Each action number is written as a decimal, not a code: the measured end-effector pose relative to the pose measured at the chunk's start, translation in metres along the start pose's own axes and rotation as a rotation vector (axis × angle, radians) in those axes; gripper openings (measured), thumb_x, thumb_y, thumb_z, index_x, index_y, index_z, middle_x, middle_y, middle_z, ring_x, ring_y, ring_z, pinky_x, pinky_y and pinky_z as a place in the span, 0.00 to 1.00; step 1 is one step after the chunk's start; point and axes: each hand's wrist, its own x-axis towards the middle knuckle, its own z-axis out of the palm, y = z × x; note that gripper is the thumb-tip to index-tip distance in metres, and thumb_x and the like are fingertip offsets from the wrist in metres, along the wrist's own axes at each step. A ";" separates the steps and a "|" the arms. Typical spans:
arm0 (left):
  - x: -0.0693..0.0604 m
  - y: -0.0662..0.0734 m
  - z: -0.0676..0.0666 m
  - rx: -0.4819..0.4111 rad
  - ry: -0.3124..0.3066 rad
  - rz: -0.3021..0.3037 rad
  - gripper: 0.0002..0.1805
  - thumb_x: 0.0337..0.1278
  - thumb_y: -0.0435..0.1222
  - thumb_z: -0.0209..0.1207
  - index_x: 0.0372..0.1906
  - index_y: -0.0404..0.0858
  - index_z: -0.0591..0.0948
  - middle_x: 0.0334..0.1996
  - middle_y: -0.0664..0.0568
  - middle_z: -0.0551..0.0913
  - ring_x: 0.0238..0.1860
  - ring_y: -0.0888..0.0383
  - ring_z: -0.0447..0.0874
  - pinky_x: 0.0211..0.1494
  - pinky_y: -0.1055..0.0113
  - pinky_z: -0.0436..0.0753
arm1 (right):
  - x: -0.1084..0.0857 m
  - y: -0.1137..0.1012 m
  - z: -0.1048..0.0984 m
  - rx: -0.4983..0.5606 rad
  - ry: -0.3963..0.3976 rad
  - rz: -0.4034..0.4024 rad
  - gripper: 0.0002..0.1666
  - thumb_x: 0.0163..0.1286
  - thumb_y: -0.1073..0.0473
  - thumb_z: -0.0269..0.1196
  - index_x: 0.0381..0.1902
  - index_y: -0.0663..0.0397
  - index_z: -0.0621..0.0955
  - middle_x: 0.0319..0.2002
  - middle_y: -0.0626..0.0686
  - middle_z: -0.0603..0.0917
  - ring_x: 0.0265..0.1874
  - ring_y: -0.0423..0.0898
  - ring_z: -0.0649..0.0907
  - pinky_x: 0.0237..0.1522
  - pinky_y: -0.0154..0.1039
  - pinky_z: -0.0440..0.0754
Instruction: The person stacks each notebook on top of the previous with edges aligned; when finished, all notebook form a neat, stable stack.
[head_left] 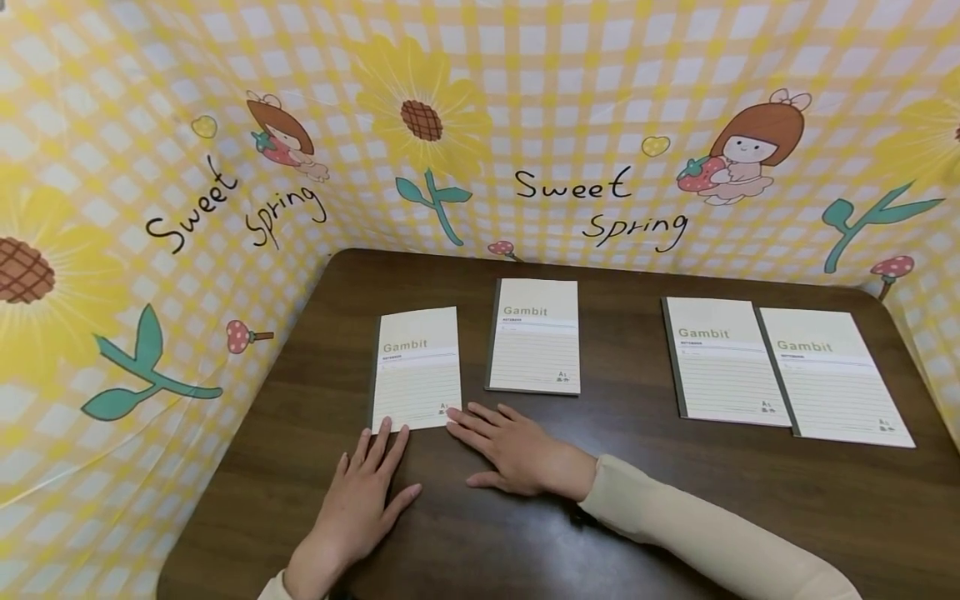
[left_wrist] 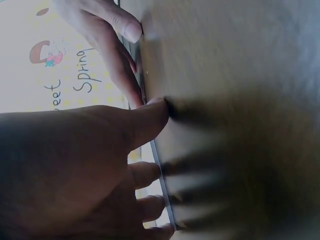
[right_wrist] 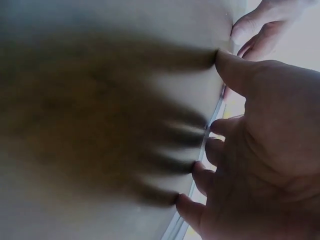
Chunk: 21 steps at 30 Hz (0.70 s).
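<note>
A cream Gambit notebook (head_left: 417, 375) with a dark spine lies flat at the left of the table. Along its lower edge my left hand (head_left: 358, 504) touches it with spread fingertips, the thumb out to the side. My right hand (head_left: 517, 450) lies palm down, its fingers pointing left, with a fingertip at the notebook's lower right corner. Just beyond the right hand is a second notebook (head_left: 534, 342), apart from the first. In the left wrist view the left thumb (left_wrist: 150, 120) rests at the tabletop. Neither hand grips anything.
Two more matching notebooks lie at the right, one (head_left: 723, 367) side by side with and touching the other (head_left: 832, 383). They sit on the dark brown wooden table (head_left: 615, 425). A yellow checked cloth (head_left: 480, 225) with printed flowers stands around its back and sides.
</note>
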 end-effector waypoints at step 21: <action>0.026 -0.018 -0.017 -0.327 0.227 -0.087 0.44 0.75 0.54 0.58 0.83 0.36 0.58 0.79 0.26 0.58 0.77 0.24 0.58 0.71 0.25 0.66 | 0.002 0.001 -0.002 0.617 0.281 0.040 0.48 0.80 0.39 0.58 0.85 0.52 0.53 0.84 0.59 0.57 0.82 0.50 0.62 0.81 0.50 0.65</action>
